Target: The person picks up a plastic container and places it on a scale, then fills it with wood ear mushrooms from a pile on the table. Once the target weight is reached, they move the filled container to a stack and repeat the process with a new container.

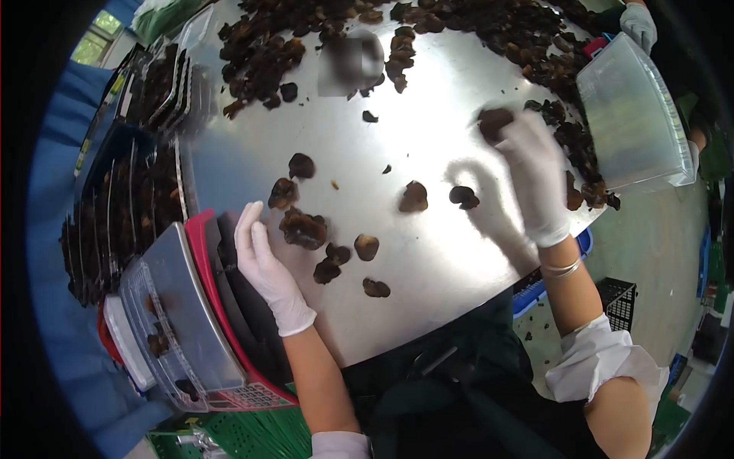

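My left hand [269, 271], in a white glove, is beside the scale's red edge at the metal table's left side, with nothing in it and its thumb apart from the fingers. Just right of it lie brown pieces, among them a large curled one [303, 229] and a round one [366, 247]. My right hand [533, 172], also gloved and blurred by motion, is over the table's right part. Its fingertips hold a dark brown piece [495, 125]. Between my hands, a brown piece [414, 197] and a dark piece [464, 196] lie on the metal.
Heaps of dark pieces [512, 38] cover the table's far side. A clear plastic bin [634, 115] stands at the right edge, near another person's gloved hand [638, 27]. On the left are filled trays [126, 206] and a red scale [252, 394] with a clear box [191, 306].
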